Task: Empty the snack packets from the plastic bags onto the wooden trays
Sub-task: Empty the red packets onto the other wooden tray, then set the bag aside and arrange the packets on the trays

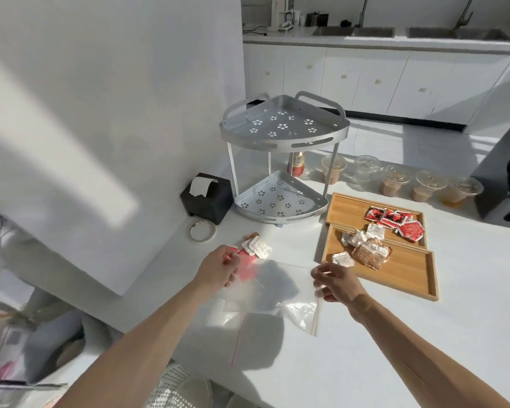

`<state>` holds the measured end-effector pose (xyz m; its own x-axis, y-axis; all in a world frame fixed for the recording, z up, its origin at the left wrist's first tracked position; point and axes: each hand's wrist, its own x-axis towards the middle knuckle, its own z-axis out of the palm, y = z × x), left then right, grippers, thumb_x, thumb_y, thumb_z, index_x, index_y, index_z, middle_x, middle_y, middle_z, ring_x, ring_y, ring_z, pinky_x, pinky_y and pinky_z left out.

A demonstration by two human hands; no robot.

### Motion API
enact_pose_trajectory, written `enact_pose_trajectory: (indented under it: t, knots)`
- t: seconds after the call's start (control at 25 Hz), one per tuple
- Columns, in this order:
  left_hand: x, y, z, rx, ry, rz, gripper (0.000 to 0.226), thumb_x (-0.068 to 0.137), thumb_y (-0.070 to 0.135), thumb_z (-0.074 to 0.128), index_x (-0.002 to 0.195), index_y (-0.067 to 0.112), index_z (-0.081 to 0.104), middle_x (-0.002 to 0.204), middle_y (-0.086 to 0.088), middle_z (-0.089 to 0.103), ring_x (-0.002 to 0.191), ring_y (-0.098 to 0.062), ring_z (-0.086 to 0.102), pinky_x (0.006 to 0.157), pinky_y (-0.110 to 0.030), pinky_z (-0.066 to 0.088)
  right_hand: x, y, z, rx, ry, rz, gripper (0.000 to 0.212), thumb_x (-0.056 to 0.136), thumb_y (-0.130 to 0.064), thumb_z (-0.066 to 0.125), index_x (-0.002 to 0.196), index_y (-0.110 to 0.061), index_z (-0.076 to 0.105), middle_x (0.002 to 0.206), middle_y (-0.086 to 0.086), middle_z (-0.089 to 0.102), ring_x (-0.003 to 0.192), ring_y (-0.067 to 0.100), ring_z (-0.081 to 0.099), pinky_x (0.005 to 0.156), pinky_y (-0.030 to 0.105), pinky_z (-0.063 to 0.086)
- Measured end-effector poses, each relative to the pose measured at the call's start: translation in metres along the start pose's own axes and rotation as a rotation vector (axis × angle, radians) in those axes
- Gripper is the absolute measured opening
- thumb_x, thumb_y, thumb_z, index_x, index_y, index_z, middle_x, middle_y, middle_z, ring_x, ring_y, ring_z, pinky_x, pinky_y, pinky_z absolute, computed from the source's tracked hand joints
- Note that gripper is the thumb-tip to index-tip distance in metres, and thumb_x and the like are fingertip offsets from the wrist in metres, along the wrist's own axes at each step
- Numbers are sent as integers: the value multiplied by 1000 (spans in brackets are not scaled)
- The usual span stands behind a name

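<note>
I see the clear zip-top plastic bag (273, 293) held up flat over the white table (424, 334), stretched between both hands. The left hand (218, 267) pinches its upper left corner; the right hand (337, 282) pinches its upper right edge. Both grips are closed on the film, and nothing else is carried. The bag looks empty to me, though glare on the film leaves a small doubt.

A small cluster of white and brown snack packets (255, 245) lies on the bare table just beyond the left hand, apart from both trays. I judge these the outstanding item: they are not yet on wood.

The near wooden tray (404, 278) holds white sachets and a clear pack of brown snacks (368, 253) toward its far left end. The far wooden tray (340, 206), touching it, holds the red packets (395, 220).

Risks, as I assess them:
- The loose cluster may be overlooked if the bag is set down over it.
- A stray packet left in the bag would go unnoticed behind the glare.
- The near tray's packets sit close to its left rim; a careless sweep of the right hand could knock them off.
- A two-tier metal corner rack (281, 160), a roll of tape (202, 230) and a black tissue box (206, 197) crowd the table beyond the cluster, and a row of lidded plastic cups (398, 181) of drink stands behind the trays; a wide reach could tip one.
</note>
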<state>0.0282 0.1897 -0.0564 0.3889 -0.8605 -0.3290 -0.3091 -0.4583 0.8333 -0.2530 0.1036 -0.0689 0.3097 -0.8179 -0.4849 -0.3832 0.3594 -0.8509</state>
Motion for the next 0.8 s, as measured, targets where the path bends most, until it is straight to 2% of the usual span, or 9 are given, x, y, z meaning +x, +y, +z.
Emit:
enact_pose_trajectory:
  t: [0.08, 0.28, 0.4, 0.48, 0.56, 0.64, 0.8]
  knots:
    - [-6, -21, 2, 22, -33, -13, 12, 94, 19, 59, 83, 18, 53, 65, -3, 62, 45, -12, 53, 41, -22, 43, -4, 20, 13, -30, 3, 54, 10, 91, -19, 66, 93, -10, 68, 73, 6, 70, 53, 14, 62, 53, 25, 46]
    - [-11, -56, 22, 113, -158, -70, 15, 86, 9, 64, 79, 16, 53, 65, -3, 65, 49, -16, 59, 45, -23, 50, -14, 66, 23, -108, 39, 193, 5, 90, -15, 66, 93, -15, 70, 76, 6, 68, 61, 18, 59, 55, 26, 46]
    - [-10, -66, 35, 215, -214, -45, 10, 82, 19, 65, 77, 15, 58, 61, 2, 62, 56, -19, 58, 58, -33, 54, -23, 84, 21, -157, 90, 202, 7, 87, -11, 67, 92, -14, 71, 70, 5, 68, 50, 10, 62, 47, 21, 45]
    - [-6, -71, 41, 386, -236, 5, 12, 78, 31, 65, 72, 24, 58, 63, 10, 59, 68, -15, 57, 64, -31, 49, -28, 93, 20, -179, 123, 194, 7, 85, -9, 68, 90, -13, 71, 71, 6, 69, 47, 6, 64, 46, 19, 51]
    - [-3, -74, 44, 544, -271, 35, 16, 74, 41, 66, 68, 30, 55, 65, 14, 59, 75, -12, 58, 61, -25, 42, -33, 100, 20, -223, 151, 192, 6, 83, -12, 70, 87, -18, 71, 74, 6, 72, 56, 12, 71, 59, 30, 61]
    - [-1, -77, 47, 627, -303, 72, 18, 73, 45, 66, 71, 31, 55, 69, 15, 59, 82, -11, 59, 64, -25, 41, -37, 106, 21, -319, 173, 177, 7, 81, -19, 72, 86, -23, 70, 75, 0, 73, 65, 17, 72, 70, 36, 61]
    - [1, -80, 52, 714, -301, 158, 21, 72, 46, 62, 79, 26, 58, 80, 10, 59, 88, -17, 60, 65, -27, 40, -44, 106, 26, -504, 233, 124, 12, 80, -30, 71, 92, -31, 67, 83, -12, 65, 76, 13, 63, 65, 30, 50]
